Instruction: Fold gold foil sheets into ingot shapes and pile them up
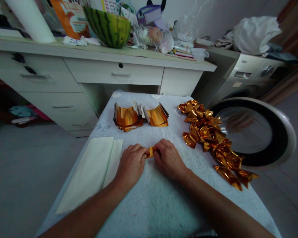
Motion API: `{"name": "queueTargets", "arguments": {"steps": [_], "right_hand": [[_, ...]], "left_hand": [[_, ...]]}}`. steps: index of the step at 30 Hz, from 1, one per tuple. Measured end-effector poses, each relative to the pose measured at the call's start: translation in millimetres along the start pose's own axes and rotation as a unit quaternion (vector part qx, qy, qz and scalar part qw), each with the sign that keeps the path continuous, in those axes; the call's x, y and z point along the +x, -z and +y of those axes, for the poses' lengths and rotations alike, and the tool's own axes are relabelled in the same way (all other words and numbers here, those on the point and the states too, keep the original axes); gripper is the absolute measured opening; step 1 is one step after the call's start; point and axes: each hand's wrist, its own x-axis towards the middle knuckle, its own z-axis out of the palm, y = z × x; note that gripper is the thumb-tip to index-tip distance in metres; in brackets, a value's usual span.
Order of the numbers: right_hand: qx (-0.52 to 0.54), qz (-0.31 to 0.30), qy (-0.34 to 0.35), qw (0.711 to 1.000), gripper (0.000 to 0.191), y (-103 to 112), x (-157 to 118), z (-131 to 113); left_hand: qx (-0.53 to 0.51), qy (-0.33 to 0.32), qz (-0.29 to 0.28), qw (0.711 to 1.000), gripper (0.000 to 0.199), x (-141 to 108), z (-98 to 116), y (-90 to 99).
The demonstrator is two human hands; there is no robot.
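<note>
Over pale cloth (139, 206), left hand (132, 162) and right hand (169, 159) both pinch one gold foil piece (151, 152)

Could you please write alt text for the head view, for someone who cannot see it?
The left hand and right hand hold a small gold piece between them over a cloth-covered table. Beyond sit two curved stacks of gold sheets; white paper lies left, and folded gold pieces are heaped right, near an open washer door.
</note>
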Motion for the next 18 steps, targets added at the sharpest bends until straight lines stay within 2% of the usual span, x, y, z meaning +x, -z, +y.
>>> {"name": "queueTargets", "arguments": {"steps": [2,7,11,18], "right_hand": [[-0.018,-0.009,-0.019,1.000,0.007,3,0,-6],[-0.069,-0.033,-0.052,0.996,0.018,3,3,-15],[-0.095,-0.024,-0.070,0.993,0.023,-1,2,-17],[-0.112,-0.001,-0.076,0.991,0.030,-8,1,-16]], "left_hand": [[-0.004,0.011,0.006,1.000,0.020,0,0,0.2],[0.027,0.026,0.017,0.999,0.017,-3,2,1.0],[0.025,0.024,0.013,0.999,0.020,-4,2,1.5],[0.012,0.029,0.006,0.999,0.013,-5,3,1.6]]}}
